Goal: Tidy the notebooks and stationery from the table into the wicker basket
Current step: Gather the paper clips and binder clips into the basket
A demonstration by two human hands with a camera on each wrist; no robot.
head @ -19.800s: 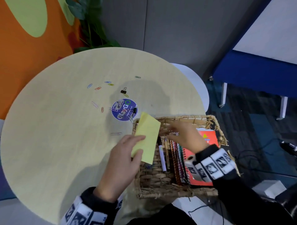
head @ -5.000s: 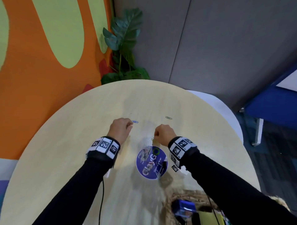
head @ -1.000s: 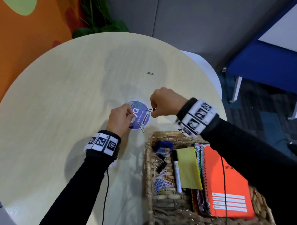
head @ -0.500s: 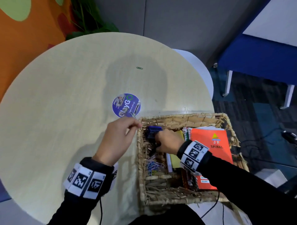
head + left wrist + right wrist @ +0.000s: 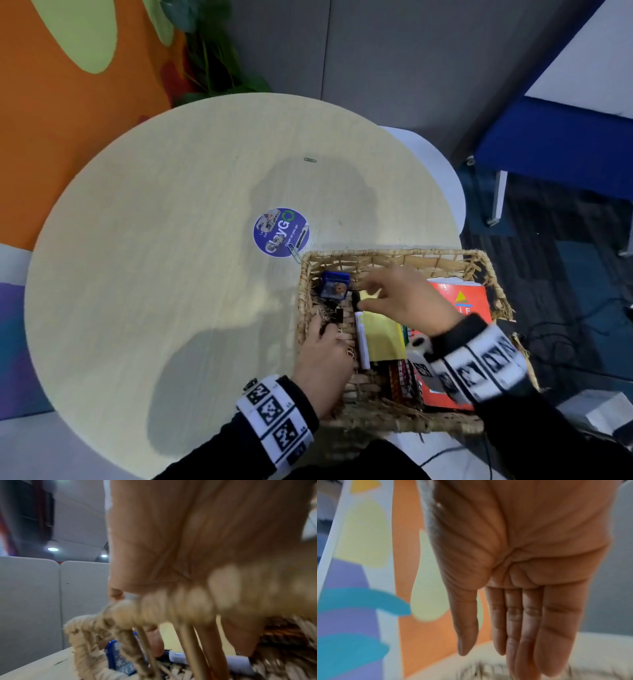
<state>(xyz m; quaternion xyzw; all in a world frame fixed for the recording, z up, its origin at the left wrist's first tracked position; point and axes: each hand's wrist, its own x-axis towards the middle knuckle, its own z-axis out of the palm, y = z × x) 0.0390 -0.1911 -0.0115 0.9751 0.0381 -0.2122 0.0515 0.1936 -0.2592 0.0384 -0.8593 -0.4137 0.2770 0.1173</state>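
The wicker basket (image 5: 394, 255) stands at the table's near right edge. In it lie a blue box (image 5: 334, 286), black binder clips (image 5: 337, 313), a white marker (image 5: 361, 339), a yellow sticky pad (image 5: 382, 337) and an orange spiral notebook (image 5: 460, 301). My left hand (image 5: 325, 329) reaches into the basket's left end, its fingers pointing down over the clips; whatever is under them is hidden. My right hand (image 5: 366, 291) hovers over the middle of the basket, fingers straight and empty. A green paper clip (image 5: 310, 160) and a silver paper clip (image 5: 294, 253) lie on the table.
A round purple sticker (image 5: 281, 232) marks the table (image 5: 171, 274) just beyond the basket's far left corner. A white chair (image 5: 435, 164) stands behind the table, a blue bench (image 5: 555, 150) to the right, and a plant (image 5: 212, 61) by the orange wall.
My left hand has moved from the table beside the basket into its left end. My right hand has lifted from the blue box and spread its fingers.
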